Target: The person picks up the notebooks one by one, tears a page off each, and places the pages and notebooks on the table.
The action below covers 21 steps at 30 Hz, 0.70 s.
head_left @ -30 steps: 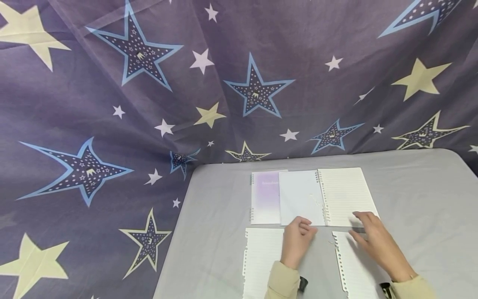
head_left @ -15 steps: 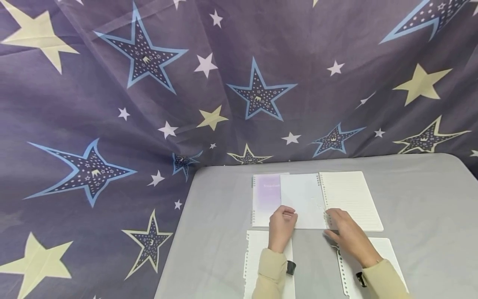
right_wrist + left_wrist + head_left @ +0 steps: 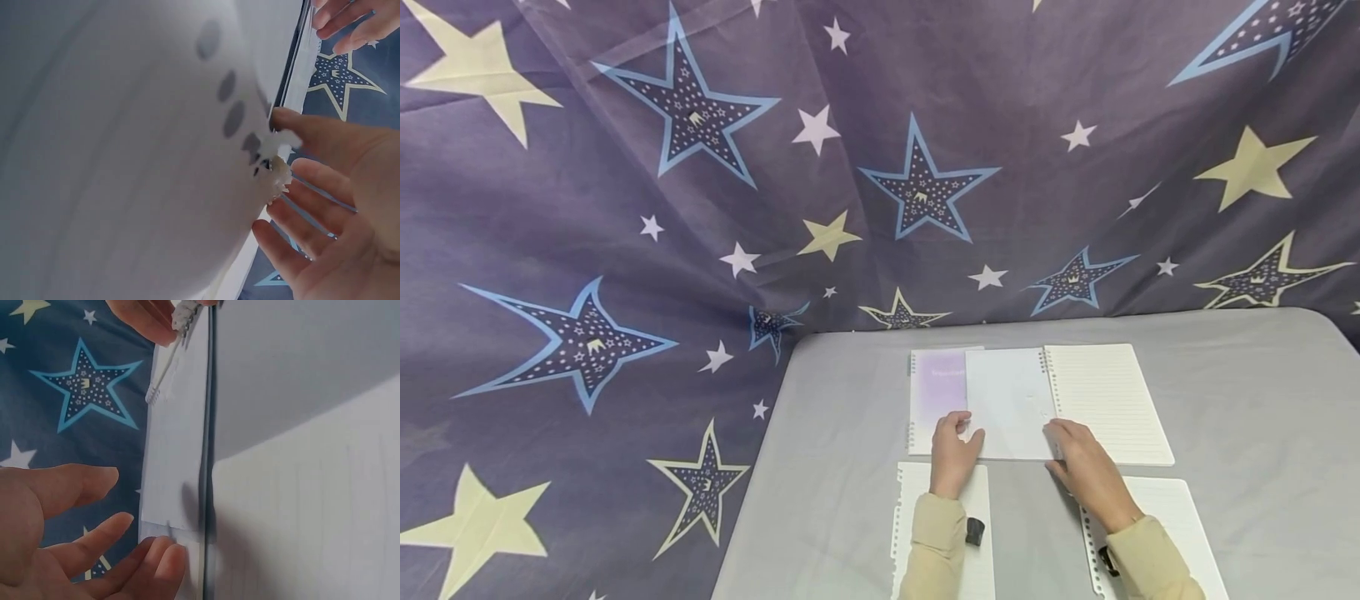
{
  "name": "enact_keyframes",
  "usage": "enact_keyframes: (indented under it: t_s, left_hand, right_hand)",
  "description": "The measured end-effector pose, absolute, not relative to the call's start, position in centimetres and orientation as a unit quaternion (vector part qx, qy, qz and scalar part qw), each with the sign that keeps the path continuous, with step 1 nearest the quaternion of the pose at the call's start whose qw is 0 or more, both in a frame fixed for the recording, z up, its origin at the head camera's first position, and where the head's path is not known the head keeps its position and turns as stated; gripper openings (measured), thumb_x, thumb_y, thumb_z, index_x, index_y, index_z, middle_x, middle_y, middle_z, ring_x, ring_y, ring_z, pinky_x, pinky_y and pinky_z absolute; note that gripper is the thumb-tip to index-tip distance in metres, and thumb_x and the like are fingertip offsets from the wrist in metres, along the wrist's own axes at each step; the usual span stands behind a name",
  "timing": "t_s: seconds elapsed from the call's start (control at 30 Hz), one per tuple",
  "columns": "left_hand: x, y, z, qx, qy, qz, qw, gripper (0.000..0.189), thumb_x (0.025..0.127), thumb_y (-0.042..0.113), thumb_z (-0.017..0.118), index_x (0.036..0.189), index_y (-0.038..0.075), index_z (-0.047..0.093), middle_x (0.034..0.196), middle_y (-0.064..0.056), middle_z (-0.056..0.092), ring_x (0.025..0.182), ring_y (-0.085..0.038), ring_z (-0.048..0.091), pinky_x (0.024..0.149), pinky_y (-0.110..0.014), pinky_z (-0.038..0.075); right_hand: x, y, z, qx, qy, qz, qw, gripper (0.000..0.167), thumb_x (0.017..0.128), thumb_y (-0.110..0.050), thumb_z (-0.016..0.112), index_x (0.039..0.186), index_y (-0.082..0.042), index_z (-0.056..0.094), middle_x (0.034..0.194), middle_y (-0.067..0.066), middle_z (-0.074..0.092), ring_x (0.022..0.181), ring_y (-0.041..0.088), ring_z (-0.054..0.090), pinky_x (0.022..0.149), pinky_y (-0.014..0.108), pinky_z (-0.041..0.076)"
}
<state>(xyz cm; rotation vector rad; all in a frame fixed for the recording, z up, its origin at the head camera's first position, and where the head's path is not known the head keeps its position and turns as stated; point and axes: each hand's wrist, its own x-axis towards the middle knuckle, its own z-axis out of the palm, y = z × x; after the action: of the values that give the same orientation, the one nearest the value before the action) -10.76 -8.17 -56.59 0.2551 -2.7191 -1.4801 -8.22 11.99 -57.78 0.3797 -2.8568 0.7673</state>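
Observation:
An open spiral notebook lies on the grey-covered table, a plain white side on its left and a lined page on its right. At the foot of its binding is my right hand, thumb by the lower edge and fingers spread. Torn paper scraps cling to the binding among those fingers in the right wrist view. My left hand, loosely bent with thumb and fingers apart, is over the lower left corner of the notebook. Beneath that side, a purple-and-white spiral notebook shows partly.
Two loose lined sheets with ragged punched edges lie nearer the person: a left sheet under the left forearm and a right sheet partly under the right sleeve. A star-patterned curtain hangs behind and left of the table.
My right hand has moved left from the lined page to the foot of the binding. My left hand has shifted left, and its thumb has parted from the fingers.

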Motion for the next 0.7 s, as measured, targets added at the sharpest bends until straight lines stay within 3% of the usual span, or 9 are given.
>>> enact_keyframes:
  t_s: [0.23, 0.4, 0.7]
  left_hand:
    - [-10.81, -8.34, -56.94, 0.088, -0.875, -0.476, 0.008, 0.036, 0.087, 0.016, 0.071, 0.12, 0.003, 0.065, 0.111, -0.012, 0.064, 0.106, -0.029, 0.062, 0.092, -0.043, 0.054]
    - [-10.88, -8.34, -56.9, 0.086, -0.876, -0.475, 0.01, 0.034, 0.087, 0.013, 0.069, 0.119, 0.002, 0.066, 0.111, -0.013, 0.065, 0.105, -0.03, 0.063, 0.093, -0.043, 0.054]
    - [-10.96, -8.53, -57.0, 0.089, -0.878, -0.471, 0.021, 0.032, 0.086, 0.012, 0.069, 0.117, 0.002, 0.067, 0.108, -0.014, 0.065, 0.101, -0.028, 0.063, 0.091, -0.041, 0.055]
  right_hand:
    - [-8.35, 12.14, -58.32, 0.13, -0.955, 0.248, 0.1, 0.056, 0.073, -0.001, 0.084, 0.123, 0.009, 0.061, 0.127, 0.026, 0.06, 0.12, 0.042, 0.055, 0.105, 0.055, 0.046]
    - [-8.38, 12.25, -58.47, 0.142, -0.952, 0.249, 0.107, 0.048, 0.078, 0.0, 0.08, 0.121, 0.009, 0.061, 0.126, 0.025, 0.061, 0.119, 0.041, 0.056, 0.104, 0.055, 0.047]
    - [-8.72, 12.45, -58.51, 0.163, -0.952, 0.227, 0.123, 0.056, 0.071, -0.011, 0.087, 0.119, 0.005, 0.062, 0.12, 0.022, 0.063, 0.112, 0.038, 0.059, 0.094, 0.053, 0.052]
